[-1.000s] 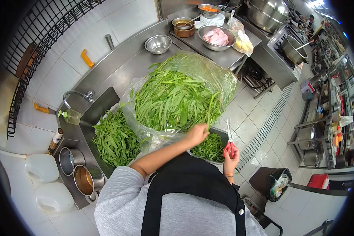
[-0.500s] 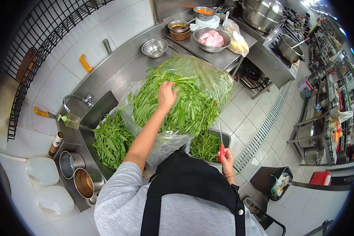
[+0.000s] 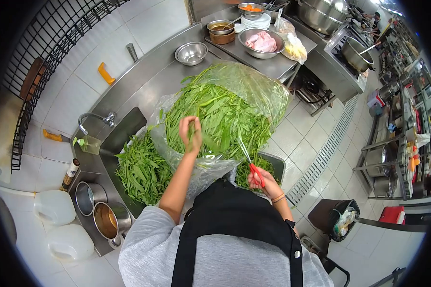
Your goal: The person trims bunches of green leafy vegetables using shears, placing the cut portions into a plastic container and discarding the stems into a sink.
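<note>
My left hand (image 3: 190, 135) is raised over the near left of a big heap of water spinach (image 3: 225, 112) in a clear plastic bag (image 3: 258, 86). Its fingers are curled round a few stems, and the greens beside them are blurred. In my right hand (image 3: 268, 185) are scissors (image 3: 256, 175) with red handles, their blades pointing up and left at the heap's near edge. Under the scissors, more cut greens (image 3: 244, 173) lie in a container, partly covered by hand and bag. To the left, another pile of leafy greens (image 3: 142, 167) fills part of the sink (image 3: 111, 143).
A faucet (image 3: 96, 119) and soap bottle (image 3: 88, 144) stand at the sink's left. Metal pots (image 3: 111, 220) sit nearer me. At the back are a small steel bowl (image 3: 191, 53) and a bowl of raw poultry (image 3: 262, 43). A trash bin (image 3: 333, 217) stands right on the tiled floor.
My left hand has come back from the heap's middle, toward me and left, with stems in it. The scissors have swung in leftward, their blades now slightly apart.
</note>
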### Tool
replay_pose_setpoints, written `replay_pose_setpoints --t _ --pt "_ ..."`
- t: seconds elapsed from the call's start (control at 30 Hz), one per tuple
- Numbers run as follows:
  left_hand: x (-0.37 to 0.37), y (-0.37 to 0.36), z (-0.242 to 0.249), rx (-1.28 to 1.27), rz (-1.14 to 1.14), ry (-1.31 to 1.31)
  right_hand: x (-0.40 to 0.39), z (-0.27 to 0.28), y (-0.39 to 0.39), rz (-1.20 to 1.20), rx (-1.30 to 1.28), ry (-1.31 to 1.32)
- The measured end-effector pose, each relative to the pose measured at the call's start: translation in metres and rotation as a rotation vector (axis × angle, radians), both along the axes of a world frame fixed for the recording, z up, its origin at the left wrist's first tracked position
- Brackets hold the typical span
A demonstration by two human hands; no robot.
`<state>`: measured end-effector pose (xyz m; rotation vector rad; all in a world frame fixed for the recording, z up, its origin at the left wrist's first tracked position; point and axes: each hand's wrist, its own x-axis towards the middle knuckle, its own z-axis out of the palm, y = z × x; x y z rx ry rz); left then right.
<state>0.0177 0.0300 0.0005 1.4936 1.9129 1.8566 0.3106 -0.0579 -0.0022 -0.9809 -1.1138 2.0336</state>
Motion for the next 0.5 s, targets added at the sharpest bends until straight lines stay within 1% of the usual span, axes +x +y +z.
replay_pose_setpoints --t 0.03,0.07,0.1,0.13,0.2,0.3,0.4,0.43,0.47,0.5 --pt "-0.003 -0.014 -0.007 -0.007 0.001 0.005 -0.006 0.007 0.004 0.091 -0.170 0.072" --pt "-0.007 -0.025 -0.016 -0.032 -0.032 -0.205 -0.014 0.011 0.012 0.183 -0.338 0.144" --pt "-0.011 -0.034 -0.022 -0.058 -0.060 -0.418 -0.024 0.008 0.021 0.263 -0.395 0.124" --pt "-0.012 -0.041 -0.024 -0.065 -0.049 -0.419 -0.037 0.006 0.029 0.304 -0.375 0.067" --pt "-0.013 -0.050 -0.028 -0.112 -0.030 -0.603 -0.064 -0.005 0.048 0.403 -0.359 -0.011" --pt "-0.017 -0.059 -0.021 -0.128 -0.029 -0.645 -0.104 0.000 0.074 0.491 -0.434 -0.051" --pt "-0.018 -0.068 -0.020 -0.141 -0.027 -0.681 -0.132 -0.001 0.092 0.547 -0.443 -0.082" --pt "-0.020 -0.071 -0.022 -0.163 -0.045 -0.654 -0.138 0.006 0.091 0.507 -0.483 -0.049" --pt "-0.021 -0.074 -0.023 -0.184 -0.062 -0.626 -0.139 0.004 0.090 0.519 -0.485 -0.055" --pt "-0.023 -0.075 -0.023 -0.130 -0.058 -0.678 -0.138 0.000 0.090 0.521 -0.413 -0.011"
